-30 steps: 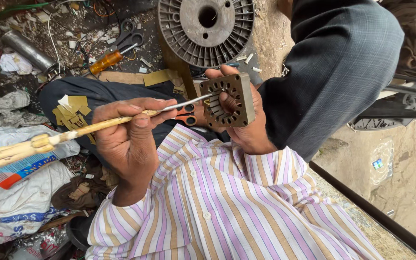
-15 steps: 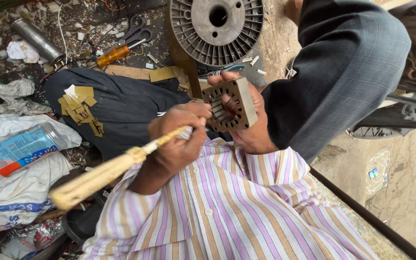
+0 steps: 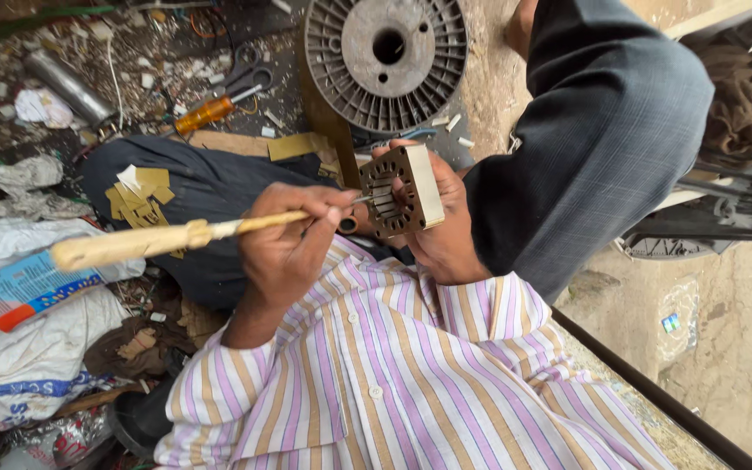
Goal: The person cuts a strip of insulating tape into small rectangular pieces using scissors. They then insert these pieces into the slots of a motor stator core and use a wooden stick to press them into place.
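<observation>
Left hand grips wooden-handled tool, tip inside slotted square stator core, which right hand grasps. Grey spool behind.

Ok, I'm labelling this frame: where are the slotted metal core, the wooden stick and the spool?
slotted metal core (image 3: 400,193), head view, its pale outer side.
wooden stick (image 3: 145,242), head view, mid-shaft.
spool (image 3: 354,39), head view, its flat hub face.

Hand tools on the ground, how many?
2: a screwdriver with an orange handle and scissors just right of it, both near the grey spool. The litter could hide others.
</observation>
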